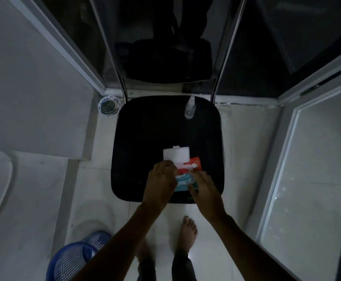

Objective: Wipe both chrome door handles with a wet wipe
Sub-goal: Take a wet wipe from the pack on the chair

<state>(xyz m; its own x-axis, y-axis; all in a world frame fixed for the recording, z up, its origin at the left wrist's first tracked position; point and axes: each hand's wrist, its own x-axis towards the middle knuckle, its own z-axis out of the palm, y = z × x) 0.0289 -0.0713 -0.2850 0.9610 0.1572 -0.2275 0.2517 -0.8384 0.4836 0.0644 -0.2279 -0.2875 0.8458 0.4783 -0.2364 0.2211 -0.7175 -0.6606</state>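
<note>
A red and teal wet wipe pack (pixel 189 169) lies on the front of a black chair seat (pixel 155 128), its white lid (pixel 176 153) flipped open toward the back. My left hand (pixel 162 181) is over the pack's opening with fingers curled, pinching at the white dispenser rim; a wipe between the fingers cannot be made out. My right hand (pixel 203 186) rests on the pack's near right side, thumb against its edge, holding it down. No chrome door handle shows clearly in this dim view.
A small clear spray bottle (pixel 189 108) stands at the seat's back right. Glass doors in pale frames (pixel 283 159) rise at right and behind. A patterned bowl (pixel 109 106) sits on the floor left of the chair; a blue mesh basket (pixel 74 258) stands at bottom left.
</note>
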